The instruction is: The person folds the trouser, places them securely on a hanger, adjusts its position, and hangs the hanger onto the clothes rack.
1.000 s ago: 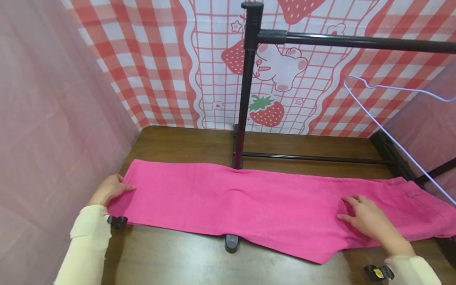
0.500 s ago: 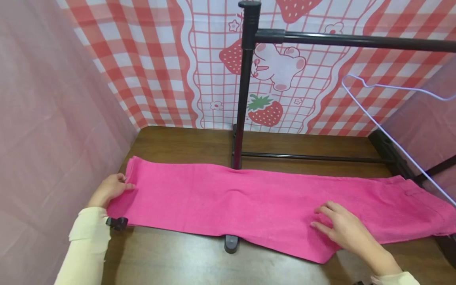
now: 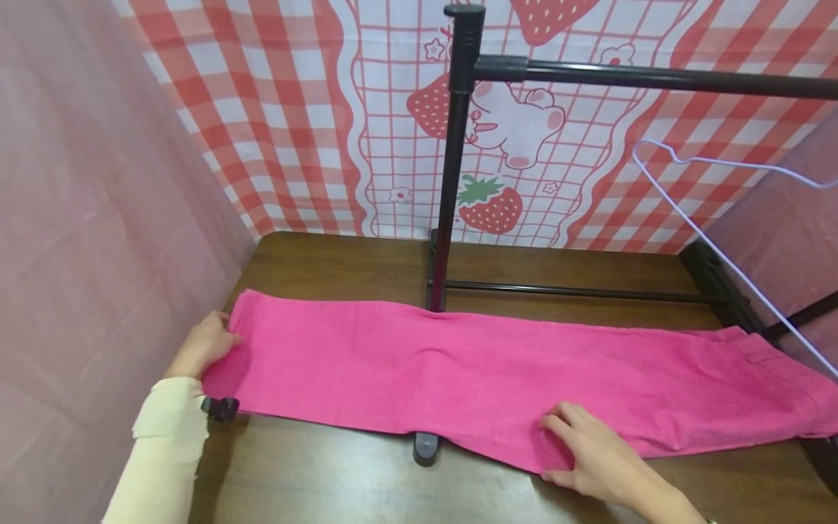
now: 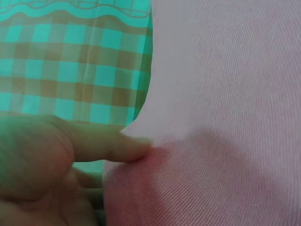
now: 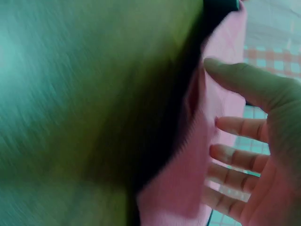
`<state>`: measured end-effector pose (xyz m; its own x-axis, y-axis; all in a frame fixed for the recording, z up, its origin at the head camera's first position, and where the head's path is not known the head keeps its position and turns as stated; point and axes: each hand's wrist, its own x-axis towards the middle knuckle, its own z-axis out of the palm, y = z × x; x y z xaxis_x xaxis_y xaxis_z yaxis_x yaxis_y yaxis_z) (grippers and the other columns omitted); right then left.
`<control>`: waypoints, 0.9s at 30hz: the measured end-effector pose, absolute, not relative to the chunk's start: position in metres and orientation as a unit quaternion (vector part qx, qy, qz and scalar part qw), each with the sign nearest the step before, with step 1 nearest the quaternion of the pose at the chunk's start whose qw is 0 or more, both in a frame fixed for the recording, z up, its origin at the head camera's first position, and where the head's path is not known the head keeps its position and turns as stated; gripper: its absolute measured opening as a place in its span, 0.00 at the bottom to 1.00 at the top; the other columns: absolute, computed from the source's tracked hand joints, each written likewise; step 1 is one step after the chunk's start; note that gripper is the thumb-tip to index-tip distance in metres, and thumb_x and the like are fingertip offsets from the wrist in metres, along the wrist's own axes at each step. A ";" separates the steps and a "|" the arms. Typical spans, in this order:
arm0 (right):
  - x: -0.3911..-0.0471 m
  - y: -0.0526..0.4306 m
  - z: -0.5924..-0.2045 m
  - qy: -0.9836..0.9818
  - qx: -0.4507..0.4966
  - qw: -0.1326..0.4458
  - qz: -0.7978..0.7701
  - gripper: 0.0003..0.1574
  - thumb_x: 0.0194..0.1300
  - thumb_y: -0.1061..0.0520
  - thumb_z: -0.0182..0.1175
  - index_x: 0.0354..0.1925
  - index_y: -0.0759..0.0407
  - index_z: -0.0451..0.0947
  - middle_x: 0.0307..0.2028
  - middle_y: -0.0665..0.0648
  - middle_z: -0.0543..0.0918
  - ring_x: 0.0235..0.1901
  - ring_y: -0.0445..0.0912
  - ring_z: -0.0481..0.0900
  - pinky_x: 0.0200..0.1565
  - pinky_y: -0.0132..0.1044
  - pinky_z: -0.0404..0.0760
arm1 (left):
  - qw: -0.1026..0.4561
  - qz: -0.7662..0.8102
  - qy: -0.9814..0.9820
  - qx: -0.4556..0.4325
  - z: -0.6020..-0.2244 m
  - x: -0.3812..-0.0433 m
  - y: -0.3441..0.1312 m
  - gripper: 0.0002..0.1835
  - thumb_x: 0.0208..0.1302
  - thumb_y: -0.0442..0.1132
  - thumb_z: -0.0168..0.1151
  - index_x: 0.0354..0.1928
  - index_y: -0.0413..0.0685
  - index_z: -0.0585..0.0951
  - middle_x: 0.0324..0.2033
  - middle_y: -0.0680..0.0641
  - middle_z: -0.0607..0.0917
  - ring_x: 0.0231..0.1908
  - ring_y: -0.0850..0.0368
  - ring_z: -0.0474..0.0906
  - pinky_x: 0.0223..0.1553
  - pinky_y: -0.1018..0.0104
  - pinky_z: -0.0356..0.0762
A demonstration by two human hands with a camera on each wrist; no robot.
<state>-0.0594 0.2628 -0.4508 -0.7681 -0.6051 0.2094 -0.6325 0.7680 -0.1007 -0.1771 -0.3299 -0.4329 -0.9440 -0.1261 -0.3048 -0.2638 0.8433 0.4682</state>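
A pair of bright pink trousers [image 3: 393,364], folded lengthwise, lies across the table with the leg end to the left and the waist to the right. My left hand [image 3: 204,346] pinches the leg end; in the left wrist view its thumb [image 4: 129,149] lies over the cloth, the other fingers on the far side. Along the near edge, by the wide seat part, is my right hand [image 3: 599,458]. The right wrist view shows its fingers spread, with the thumb [image 5: 235,75] at the cloth's edge and the fingertips at the fabric. The hand covers part of that corner.
A black clothes rack [image 3: 452,182] stands on the wooden table [image 3: 314,473]; its foot [image 3: 425,447] pokes out from under the trousers. A lilac wire hanger [image 3: 713,244] is at the right. Pink curtains [image 3: 124,218] and a checked strawberry cloth [image 3: 281,109] enclose the space.
My right hand has slid left and toward the near edge of the trousers, over the pointed corner. The left hand stays at the leg end, whose far corner has shifted slightly.
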 end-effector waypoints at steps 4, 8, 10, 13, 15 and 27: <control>-0.053 0.258 -0.458 -0.934 0.342 0.088 0.045 0.47 0.27 0.43 0.80 0.50 0.55 0.79 0.42 0.49 0.74 0.40 0.43 0.74 0.39 0.40 0.78 | 0.162 0.225 0.958 -0.069 -0.437 -0.178 -0.332 0.31 0.55 0.37 0.61 0.54 0.17 0.68 0.44 0.23 0.78 0.42 0.35 0.76 0.47 0.42 0.76; -0.051 0.255 -0.460 -0.935 0.334 0.117 0.031 0.41 0.28 0.52 0.78 0.48 0.55 0.79 0.40 0.50 0.74 0.39 0.45 0.75 0.37 0.41 0.76 | 0.168 0.215 0.960 -0.069 -0.440 -0.179 -0.332 0.30 0.53 0.35 0.61 0.53 0.18 0.68 0.44 0.24 0.77 0.40 0.37 0.76 0.46 0.43 0.76; -0.052 0.256 -0.460 -0.935 0.321 0.146 0.046 0.35 0.30 0.56 0.75 0.45 0.54 0.80 0.37 0.48 0.74 0.35 0.43 0.74 0.34 0.39 0.75 | 0.170 0.219 0.958 -0.073 -0.440 -0.179 -0.331 0.28 0.53 0.35 0.61 0.52 0.19 0.69 0.43 0.25 0.78 0.39 0.38 0.75 0.45 0.45 0.77; -0.054 0.258 -0.458 -0.934 0.295 0.189 0.075 0.27 0.33 0.58 0.73 0.38 0.53 0.80 0.32 0.45 0.72 0.29 0.40 0.70 0.29 0.35 0.71 | 0.173 0.224 0.956 -0.076 -0.440 -0.180 -0.330 0.26 0.54 0.34 0.60 0.51 0.21 0.71 0.41 0.27 0.78 0.38 0.40 0.75 0.43 0.47 0.77; -0.053 0.261 -0.456 -0.935 0.279 0.204 0.077 0.24 0.33 0.59 0.73 0.34 0.53 0.79 0.29 0.44 0.69 0.26 0.39 0.66 0.26 0.34 0.68 | 0.176 0.226 0.955 -0.076 -0.439 -0.181 -0.330 0.25 0.54 0.34 0.60 0.51 0.21 0.71 0.40 0.28 0.78 0.37 0.41 0.75 0.42 0.48 0.77; -0.031 0.283 -0.432 -0.999 0.021 -0.026 0.040 0.19 0.47 0.63 0.65 0.33 0.65 0.65 0.20 0.61 0.76 0.18 0.60 0.77 0.17 0.51 0.71 | 0.187 0.235 0.949 -0.092 -0.437 -0.179 -0.331 0.27 0.57 0.35 0.61 0.53 0.20 0.70 0.40 0.27 0.78 0.38 0.40 0.75 0.43 0.48 0.77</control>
